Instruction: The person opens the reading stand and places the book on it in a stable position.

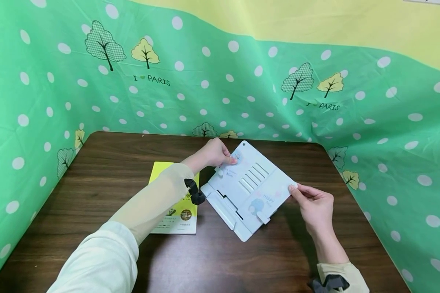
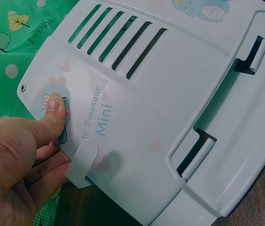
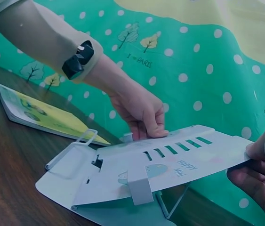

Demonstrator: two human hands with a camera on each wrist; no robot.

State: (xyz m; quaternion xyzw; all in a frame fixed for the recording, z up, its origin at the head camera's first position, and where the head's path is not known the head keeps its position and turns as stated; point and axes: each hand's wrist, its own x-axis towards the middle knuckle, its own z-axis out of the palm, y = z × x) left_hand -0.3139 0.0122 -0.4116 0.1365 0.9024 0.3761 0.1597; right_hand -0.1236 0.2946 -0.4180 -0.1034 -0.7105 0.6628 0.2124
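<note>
A white book stand [image 1: 238, 191] with slots, side clips and printed cartoon dinosaurs stands tilted over the table. My left hand [image 1: 217, 154] pinches its far left edge, thumb on the printed face and fingers beneath, as the left wrist view shows. At the right corner my right hand [image 1: 315, 205] pinches the panel between thumb and fingers. In the right wrist view the panel [image 3: 170, 162] is raised above its base plate [image 3: 123, 214], with a thin metal support leg [image 3: 177, 202] between them. A wire page holder [image 3: 73, 148] rises at the front lip.
A yellow and white book [image 1: 179, 224] lies on the dark wooden table [image 1: 102, 179] left of the stand, partly under my left forearm. Green dotted cloth [image 1: 205, 97] with printed trees hangs around the table's back and sides.
</note>
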